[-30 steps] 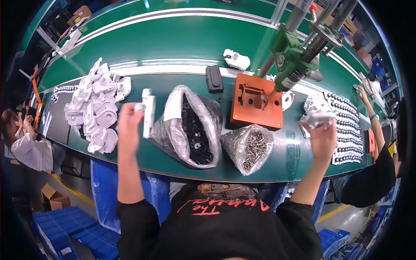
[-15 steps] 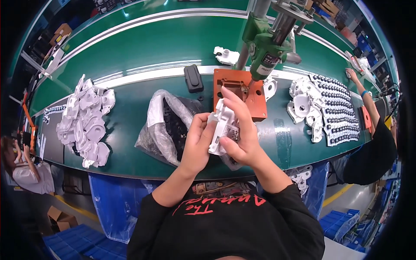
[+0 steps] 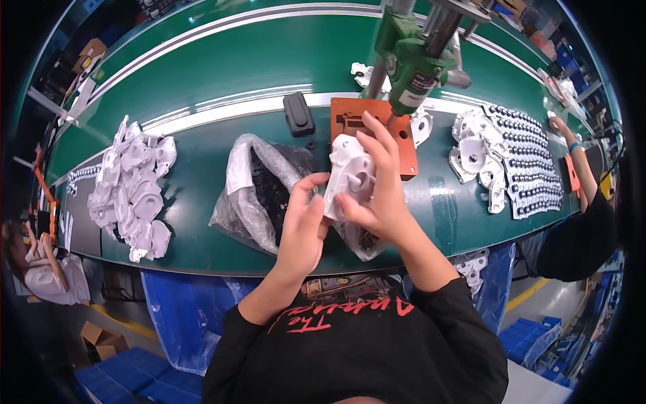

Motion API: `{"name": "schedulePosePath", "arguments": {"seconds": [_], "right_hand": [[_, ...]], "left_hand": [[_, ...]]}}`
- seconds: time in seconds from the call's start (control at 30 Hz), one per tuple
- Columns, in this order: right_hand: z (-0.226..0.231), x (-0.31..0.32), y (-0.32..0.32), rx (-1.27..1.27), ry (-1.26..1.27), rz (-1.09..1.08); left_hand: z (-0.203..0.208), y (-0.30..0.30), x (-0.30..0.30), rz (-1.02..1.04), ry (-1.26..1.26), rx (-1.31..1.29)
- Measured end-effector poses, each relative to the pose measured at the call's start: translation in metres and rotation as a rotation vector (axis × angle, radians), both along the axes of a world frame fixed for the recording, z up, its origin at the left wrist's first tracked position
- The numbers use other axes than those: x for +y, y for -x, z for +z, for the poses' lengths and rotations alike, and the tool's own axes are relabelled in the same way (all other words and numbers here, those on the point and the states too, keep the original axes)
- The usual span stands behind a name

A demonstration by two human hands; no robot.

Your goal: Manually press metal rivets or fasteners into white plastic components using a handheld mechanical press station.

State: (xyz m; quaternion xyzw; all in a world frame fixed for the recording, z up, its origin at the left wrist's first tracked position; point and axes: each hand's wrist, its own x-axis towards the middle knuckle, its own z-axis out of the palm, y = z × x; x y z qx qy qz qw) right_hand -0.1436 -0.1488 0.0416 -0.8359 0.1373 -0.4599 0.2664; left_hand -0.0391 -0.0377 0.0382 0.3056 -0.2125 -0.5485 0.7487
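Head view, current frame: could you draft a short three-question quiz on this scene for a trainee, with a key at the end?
1. Multiple choice: what does the right hand hold?
a) a cardboard box
b) a white part
c) a screwdriver

2. True or false: the black case lies to the left of the fixture under the green press.

3. Fill in: that fixture is ____ in colour.

Key: 1 b; 2 true; 3 orange.
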Motion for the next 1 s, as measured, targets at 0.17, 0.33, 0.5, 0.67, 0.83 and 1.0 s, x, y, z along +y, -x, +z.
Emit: {"name": "schedulePosePath", "arguments": {"seconds": [0.17,0.33,0.5,0.67,0.83,1.0], "right_hand": [[-0.003,0.000,0.012,-0.033,-0.129,0.217],[-0.008,-0.002,0.046,-0.116,-0.293,-0.044],[-0.009,0.009,0.072,0.234,-0.110,-0.111],[-0.018,0.016,0.072,0.393,-0.123,-0.153],[-0.017,0.020,0.067,0.469,-0.052,-0.135],[-0.016,0.020,0.063,0.479,0.014,-0.142]], "left_hand": [[0.000,-0.014,-0.005,-0.002,-0.007,-0.446],[0.020,-0.035,-0.033,0.104,0.038,-1.302],[-0.010,-0.057,-0.106,0.164,0.285,-1.860],[-0.029,-0.047,-0.139,0.218,0.608,-2.138],[-0.045,-0.050,-0.142,0.152,0.642,-1.966],[-0.047,-0.054,-0.147,0.087,0.617,-2.000]]}}
